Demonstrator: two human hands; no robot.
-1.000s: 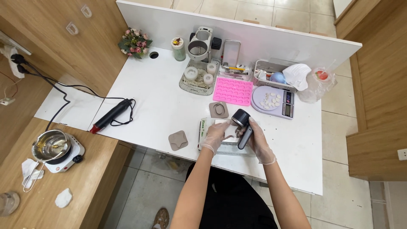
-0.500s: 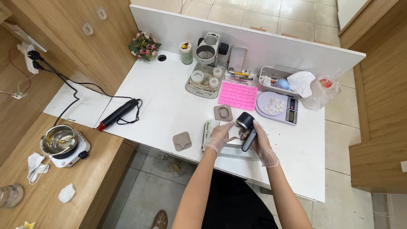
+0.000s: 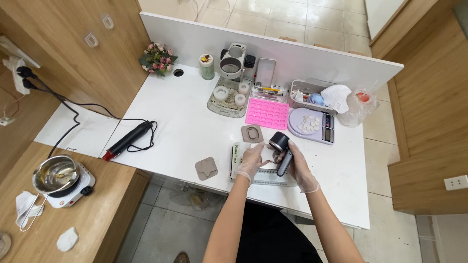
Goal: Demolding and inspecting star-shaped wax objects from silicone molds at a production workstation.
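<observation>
Both gloved hands work near the front edge of the white worktop. The right hand is wrapped around a black handheld tool, its round head tilted up. The left hand pinches a small pale piece beside that head, above a flat box. A pink silicone mould and a scale lie just behind.
</observation>
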